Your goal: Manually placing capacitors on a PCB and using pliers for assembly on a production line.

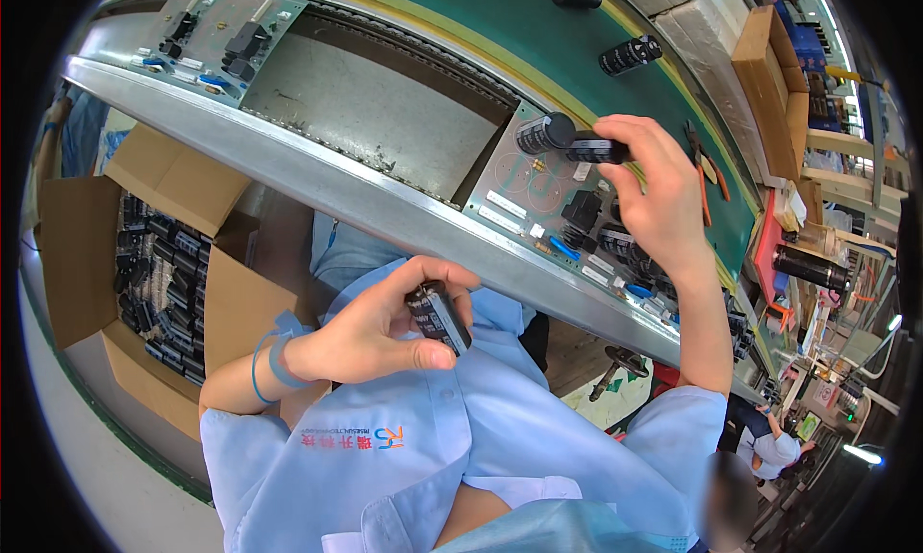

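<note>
My left hand (377, 334) is wrapped round a black cylindrical capacitor (437, 318), held in front of my shirt, clear of the rail. In the fingers of my right hand (663, 192) is a second black capacitor (590, 148), tilted just over a green circuit board (505, 173). Beside it another large capacitor (545, 133) sits on the board's far part. Circles are printed on the bare area nearby. Black parts (581, 212) and a blue component (564, 249) are fitted along the board's near side. The underside of the right-hand capacitor is hidden.
A metal rail (288, 130) runs across in front of me, with another circuit board (221, 38) at far left. An open cardboard box (77, 255) of capacitors stands at left. Two loose capacitors (630, 56) and orange-handled pliers (707, 168) lie on the green bench (519, 34).
</note>
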A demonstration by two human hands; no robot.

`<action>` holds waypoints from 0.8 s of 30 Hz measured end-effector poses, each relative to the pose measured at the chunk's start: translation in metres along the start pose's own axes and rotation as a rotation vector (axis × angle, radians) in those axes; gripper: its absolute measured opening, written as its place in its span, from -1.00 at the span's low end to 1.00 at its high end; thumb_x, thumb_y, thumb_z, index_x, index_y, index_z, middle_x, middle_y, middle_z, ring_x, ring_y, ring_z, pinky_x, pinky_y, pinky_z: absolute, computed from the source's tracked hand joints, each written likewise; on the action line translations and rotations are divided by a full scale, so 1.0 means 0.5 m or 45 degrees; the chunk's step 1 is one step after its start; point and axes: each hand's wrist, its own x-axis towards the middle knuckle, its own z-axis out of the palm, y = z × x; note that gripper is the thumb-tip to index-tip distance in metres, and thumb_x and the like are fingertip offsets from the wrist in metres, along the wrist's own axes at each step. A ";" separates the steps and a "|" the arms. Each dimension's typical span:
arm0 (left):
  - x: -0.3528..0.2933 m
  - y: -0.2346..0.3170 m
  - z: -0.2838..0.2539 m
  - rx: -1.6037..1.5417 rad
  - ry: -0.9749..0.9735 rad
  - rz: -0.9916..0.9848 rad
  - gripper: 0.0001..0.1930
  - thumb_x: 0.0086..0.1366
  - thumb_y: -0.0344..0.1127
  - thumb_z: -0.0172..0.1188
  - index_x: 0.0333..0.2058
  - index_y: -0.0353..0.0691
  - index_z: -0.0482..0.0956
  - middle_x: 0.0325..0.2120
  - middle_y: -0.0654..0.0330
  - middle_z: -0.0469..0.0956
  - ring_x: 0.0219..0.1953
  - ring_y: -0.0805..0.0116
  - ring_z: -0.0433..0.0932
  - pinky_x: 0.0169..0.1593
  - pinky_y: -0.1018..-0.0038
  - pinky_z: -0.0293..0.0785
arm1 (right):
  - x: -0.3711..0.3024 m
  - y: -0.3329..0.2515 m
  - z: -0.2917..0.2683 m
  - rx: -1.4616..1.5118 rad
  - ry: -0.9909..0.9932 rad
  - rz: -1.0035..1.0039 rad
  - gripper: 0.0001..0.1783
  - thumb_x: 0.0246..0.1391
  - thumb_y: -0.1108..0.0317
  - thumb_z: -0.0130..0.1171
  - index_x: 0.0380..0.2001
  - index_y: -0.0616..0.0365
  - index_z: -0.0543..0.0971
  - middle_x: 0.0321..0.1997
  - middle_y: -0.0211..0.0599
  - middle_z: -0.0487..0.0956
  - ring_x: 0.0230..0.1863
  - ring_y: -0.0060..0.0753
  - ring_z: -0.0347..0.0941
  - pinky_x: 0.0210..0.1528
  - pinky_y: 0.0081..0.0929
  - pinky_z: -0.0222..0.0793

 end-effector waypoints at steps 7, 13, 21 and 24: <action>0.018 0.005 -0.012 -0.044 0.001 0.085 -0.33 0.20 -0.13 0.29 0.14 -0.25 0.14 -0.12 0.09 0.44 -0.15 0.45 0.43 0.01 0.47 0.38 | -0.011 -0.009 0.006 0.033 -0.084 0.069 -0.61 -0.24 0.61 0.26 -0.22 0.22 0.51 -0.20 -0.18 0.53 -0.16 -0.10 0.48 -0.15 -0.32 0.44; 0.026 0.010 -0.007 -0.023 0.074 0.061 -0.31 0.13 0.00 0.33 0.05 -0.26 0.18 -0.17 0.00 0.48 -0.19 0.37 0.48 -0.12 0.46 0.42 | -0.012 -0.012 0.006 -0.071 -0.089 -0.015 -0.61 -0.23 0.59 0.26 -0.21 0.24 0.50 -0.21 -0.19 0.53 -0.17 -0.11 0.48 -0.16 -0.31 0.44; 0.026 0.018 -0.015 0.112 0.133 0.113 -0.27 0.06 0.02 0.37 0.04 -0.28 0.22 -0.17 0.07 0.43 -0.23 0.37 0.51 -0.17 0.48 0.45 | -0.008 -0.016 0.011 -0.080 -0.104 -0.011 -0.64 -0.21 0.57 0.27 -0.23 0.23 0.50 -0.22 -0.20 0.52 -0.20 -0.12 0.49 -0.19 -0.31 0.44; 0.022 0.019 -0.015 0.111 0.144 0.087 -0.24 0.04 0.03 0.39 0.05 -0.30 0.24 -0.19 0.07 0.45 -0.23 0.36 0.53 -0.17 0.48 0.47 | -0.010 -0.018 0.014 -0.080 -0.087 0.013 -0.64 -0.20 0.55 0.27 -0.23 0.23 0.50 -0.24 -0.20 0.52 -0.23 -0.12 0.49 -0.21 -0.31 0.44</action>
